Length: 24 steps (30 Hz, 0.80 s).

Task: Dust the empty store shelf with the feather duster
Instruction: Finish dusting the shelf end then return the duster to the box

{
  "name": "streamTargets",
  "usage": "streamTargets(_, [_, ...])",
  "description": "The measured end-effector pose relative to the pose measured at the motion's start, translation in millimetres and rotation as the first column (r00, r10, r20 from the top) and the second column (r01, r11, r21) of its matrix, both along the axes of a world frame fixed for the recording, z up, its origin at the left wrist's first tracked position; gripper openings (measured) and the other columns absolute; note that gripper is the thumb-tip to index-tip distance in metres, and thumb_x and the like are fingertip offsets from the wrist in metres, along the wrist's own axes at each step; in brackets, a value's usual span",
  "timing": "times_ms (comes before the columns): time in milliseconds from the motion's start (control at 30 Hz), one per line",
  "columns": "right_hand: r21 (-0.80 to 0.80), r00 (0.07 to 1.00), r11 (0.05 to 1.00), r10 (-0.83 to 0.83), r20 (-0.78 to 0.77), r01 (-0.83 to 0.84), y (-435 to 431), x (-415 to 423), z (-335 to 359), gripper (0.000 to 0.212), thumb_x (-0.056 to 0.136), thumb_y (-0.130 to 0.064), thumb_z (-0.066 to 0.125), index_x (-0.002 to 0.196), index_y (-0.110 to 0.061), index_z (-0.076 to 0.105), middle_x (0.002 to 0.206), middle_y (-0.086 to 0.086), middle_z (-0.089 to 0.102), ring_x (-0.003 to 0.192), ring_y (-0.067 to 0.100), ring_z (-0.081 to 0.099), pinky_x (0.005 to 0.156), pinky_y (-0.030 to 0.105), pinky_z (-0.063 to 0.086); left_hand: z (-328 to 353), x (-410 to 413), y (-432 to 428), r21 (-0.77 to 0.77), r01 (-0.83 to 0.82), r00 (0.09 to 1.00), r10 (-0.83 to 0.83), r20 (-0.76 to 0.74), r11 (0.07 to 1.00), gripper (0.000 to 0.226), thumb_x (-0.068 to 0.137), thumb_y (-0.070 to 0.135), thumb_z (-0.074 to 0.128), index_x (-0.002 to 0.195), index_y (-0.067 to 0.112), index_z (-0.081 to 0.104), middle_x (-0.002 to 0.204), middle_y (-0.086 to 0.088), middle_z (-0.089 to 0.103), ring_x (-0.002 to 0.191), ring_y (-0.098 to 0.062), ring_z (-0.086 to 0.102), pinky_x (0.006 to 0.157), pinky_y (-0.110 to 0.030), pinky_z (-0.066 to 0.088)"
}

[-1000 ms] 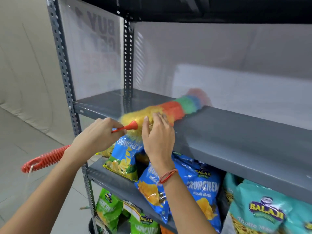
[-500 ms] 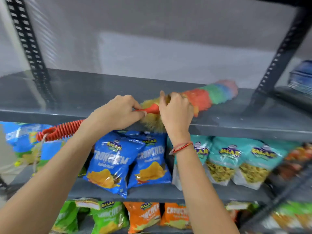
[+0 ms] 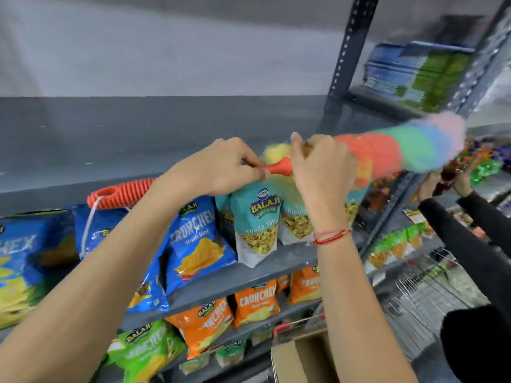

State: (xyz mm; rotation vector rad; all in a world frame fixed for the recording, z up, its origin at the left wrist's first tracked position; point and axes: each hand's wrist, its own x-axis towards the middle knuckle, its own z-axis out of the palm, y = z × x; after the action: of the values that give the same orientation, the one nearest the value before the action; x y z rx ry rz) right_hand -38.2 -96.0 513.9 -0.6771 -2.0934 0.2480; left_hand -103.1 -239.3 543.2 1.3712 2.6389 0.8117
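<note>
The rainbow feather duster lies across the front right of the bare grey shelf, its pink tip past the right upright. My left hand grips the orange handle just behind the head; the ribbed grip end sticks out to the left with a white cord hanging. My right hand is closed on the yellow fluff at the base of the head.
Blue, teal, orange and green snack bags fill the shelves below. A perforated upright stands at the right with stacked packets beyond. Another person's black-sleeved arms reach in at right. A cardboard box and wire basket sit below.
The duster and both hands have swept right along the shelf, from its left end to the right upright. My view followed; the other person's arms now show.
</note>
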Motion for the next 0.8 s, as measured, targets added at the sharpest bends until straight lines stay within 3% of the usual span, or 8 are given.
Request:
streamTargets(67, [-0.036, 1.0, 0.999, -0.029, 0.003, 0.029, 10, 12, -9, 0.045, 0.092, -0.045, 0.046, 0.081, -0.009, 0.069, 0.085, 0.02, 0.071, 0.087, 0.039, 0.062, 0.071, 0.041, 0.046, -7, 6, 11, -0.04, 0.065, 0.998, -0.065, 0.016, 0.997, 0.024, 0.085, 0.038, 0.059, 0.093, 0.023, 0.076, 0.066, -0.009, 0.065, 0.06, -0.019, 0.053, 0.059, -0.028, 0.041])
streamTargets(133, [-0.121, 0.999, 0.992, -0.03, 0.012, 0.031, 18, 25, -23, 0.043, 0.091, -0.045, 0.049, 0.08, -0.008, 0.069, 0.081, 0.021, 0.071, 0.082, 0.038, 0.062, 0.063, 0.039, 0.043, -20, 11, 23, -0.107, 0.116, 0.993, -0.112, 0.045, 0.987, 0.024, 0.084, 0.041, 0.059, 0.091, 0.025, 0.076, 0.058, 0.001, 0.06, 0.054, -0.013, 0.051, 0.052, -0.027, 0.038])
streamTargets(233, [-0.282, 0.994, 0.957, -0.038, 0.105, 0.066, 33, 42, -57, 0.041, 0.09, -0.046, 0.051, 0.085, -0.01, 0.069, 0.086, 0.023, 0.068, 0.09, 0.041, 0.061, 0.069, 0.038, 0.048, -51, 21, 46, -0.253, 0.209, 0.978, -0.201, 0.056, 0.945, 0.028, 0.085, 0.04, 0.057, 0.091, 0.022, 0.077, 0.051, 0.009, 0.052, 0.052, -0.007, 0.048, 0.052, -0.027, 0.037])
streamTargets(300, [-0.405, 0.981, 0.91, -0.004, 0.194, 0.084, 44, 53, -90, 0.039, 0.09, -0.046, 0.051, 0.079, -0.011, 0.065, 0.079, 0.022, 0.062, 0.09, 0.039, 0.062, 0.066, 0.036, 0.045, -80, 29, 64, -0.355, 0.255, 0.967, -0.241, 0.082, 0.9, 0.029, 0.084, 0.037, 0.056, 0.088, 0.015, 0.075, 0.058, 0.001, 0.057, 0.061, -0.019, 0.055, 0.06, -0.031, 0.047])
streamTargets(400, [-0.548, 0.955, 0.823, 0.026, 0.295, 0.147, 57, 67, -144, 0.038, 0.09, -0.042, 0.053, 0.065, -0.014, 0.053, 0.071, 0.02, 0.058, 0.085, 0.038, 0.063, 0.059, 0.031, 0.035, -125, 40, 86, -0.487, 0.251, 0.967, -0.235, 0.096, 0.836, 0.028, 0.084, 0.029, 0.054, 0.075, 0.005, 0.065, 0.068, -0.018, 0.057, 0.072, -0.033, 0.061, 0.061, -0.038, 0.047])
streamTargets(500, [-0.626, 0.914, 0.718, -0.032, 0.405, 0.302, 67, 79, -200, 0.035, 0.09, -0.041, 0.056, 0.08, -0.007, 0.061, 0.097, 0.025, 0.066, 0.099, 0.039, 0.061, 0.069, 0.037, 0.046, -172, 47, 107, -0.572, 0.27, 0.963, -0.227, 0.147, 0.775, 0.028, 0.086, 0.017, 0.05, 0.092, -0.008, 0.062, 0.094, -0.024, 0.063, 0.093, -0.039, 0.063, 0.069, -0.047, 0.052])
streamTargets(567, [-0.634, 0.863, 0.643, -0.085, 0.498, 0.429, 75, 86, -237, 0.038, 0.089, -0.04, 0.056, 0.097, -0.004, 0.062, 0.115, 0.028, 0.061, 0.108, 0.04, 0.056, 0.082, 0.041, 0.049, -207, 51, 122, -0.623, 0.3, 0.954, -0.226, 0.197, 0.722, 0.021, 0.086, 0.013, 0.049, 0.086, -0.005, 0.061, 0.091, -0.023, 0.065, 0.096, -0.039, 0.064, 0.064, -0.045, 0.049])
streamTargets(800, [-0.607, 0.691, 0.529, 0.052, 0.721, 0.593, 89, 109, -346, 0.033, 0.093, -0.032, 0.05, 0.108, -0.005, 0.064, 0.115, 0.019, 0.067, 0.107, 0.035, 0.061, 0.083, 0.035, 0.05, -334, 68, 165, -0.784, 0.303, 0.949, -0.247, 0.196, 0.542, 0.035, 0.089, 0.012, 0.047, 0.121, 0.004, 0.058, 0.129, -0.015, 0.058, 0.118, -0.031, 0.055, 0.089, -0.038, 0.047])
